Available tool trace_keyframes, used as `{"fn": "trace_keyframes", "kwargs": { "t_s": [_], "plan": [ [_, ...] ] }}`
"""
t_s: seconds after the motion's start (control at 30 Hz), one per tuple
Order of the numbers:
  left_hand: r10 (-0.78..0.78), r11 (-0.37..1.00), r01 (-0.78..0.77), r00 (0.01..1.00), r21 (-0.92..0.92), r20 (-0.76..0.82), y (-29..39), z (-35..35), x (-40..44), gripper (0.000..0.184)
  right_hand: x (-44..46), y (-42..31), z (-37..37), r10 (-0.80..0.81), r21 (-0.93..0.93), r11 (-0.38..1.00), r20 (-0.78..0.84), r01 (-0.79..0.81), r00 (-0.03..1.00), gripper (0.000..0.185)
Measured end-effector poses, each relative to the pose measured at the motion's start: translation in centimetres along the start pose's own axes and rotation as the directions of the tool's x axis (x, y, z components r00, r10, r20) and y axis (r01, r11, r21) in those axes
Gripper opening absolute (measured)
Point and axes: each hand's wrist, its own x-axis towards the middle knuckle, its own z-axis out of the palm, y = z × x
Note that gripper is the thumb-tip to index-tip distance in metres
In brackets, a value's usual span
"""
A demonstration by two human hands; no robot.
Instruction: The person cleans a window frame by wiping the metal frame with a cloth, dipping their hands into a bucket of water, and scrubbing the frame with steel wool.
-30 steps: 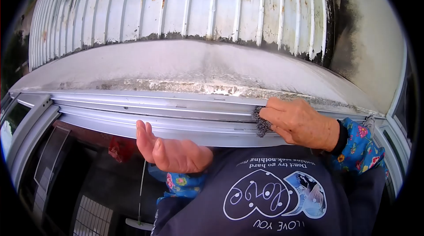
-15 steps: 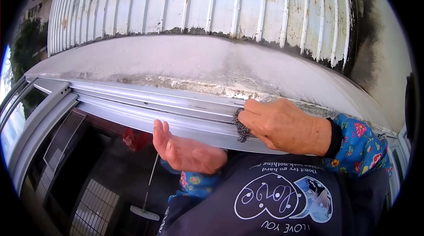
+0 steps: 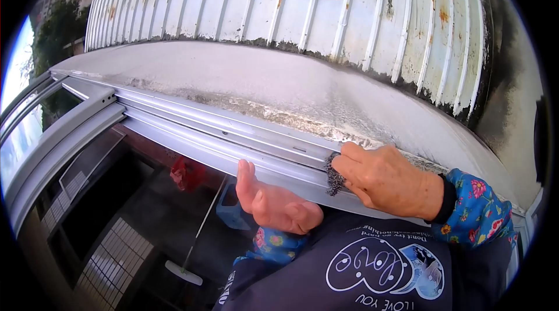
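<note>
My right hand point(image 3: 387, 182), in a blue floral sleeve with a black cuff, grips a dark grey wiry scrubbing pad point(image 3: 334, 175). The pad presses on the silver metal window track point(image 3: 256, 142), toward its right part. Left of it, my left hand point(image 3: 278, 201) is raised at the inner edge of the track, palm up with fingers apart and nothing in it. The track runs from the upper left down to the right, with parallel grooves and a small slot.
Beyond the track lie a stained concrete ledge point(image 3: 233, 72) and a corrugated metal sheet point(image 3: 326, 8). Window frames point(image 3: 58, 136) stand at left. Below are a red bag point(image 3: 186, 173), a blue container point(image 3: 232, 209) and a long-handled white tool point(image 3: 183, 273).
The view has turned and shifted left, so the track slants more and the blue container shows. My right hand with the pad has shifted along the track; my left hand remains raised and open.
</note>
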Motion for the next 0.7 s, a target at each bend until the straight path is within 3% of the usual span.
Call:
{"fn": "trace_keyframes", "kwargs": {
  "t_s": [0.07,0.2,0.3,0.53,0.7],
  "plan": [
    [-0.029,0.999,0.029,1.0,-0.019,-0.007,0.1,0.1,-0.1,0.042,0.0,-0.2,-0.2,0.019,-0.027,0.999,0.046,-0.018,0.999,0.018],
    [0.014,1.0,-0.013,0.995,0.006,-0.098,-0.3,0.4,-0.5,0.04,6.3,-0.1,2.2,-0.186,-0.037,0.982,-0.121,0.183,0.975,0.015],
    [-0.007,0.998,-0.005,0.977,-0.056,-0.212,-0.1,1.7,-0.4,0.039,10.8,-1.1,3.3,-0.213,-0.041,0.977,-0.186,0.209,0.959,0.013],
    [0.063,0.994,-0.08,0.976,-0.075,-0.206,-1.0,0.6,-0.4,0.042,4.6,-0.6,1.6,-0.081,-0.015,0.997,-0.114,0.079,0.99,0.016],
    [0.066,0.988,-0.091,0.98,-0.125,-0.187,-1.0,0.1,-0.3,0.043,-1.8,-1.0,0.0,0.004,0.082,0.997,-0.175,0.011,0.985,0.026]
  ]
}}
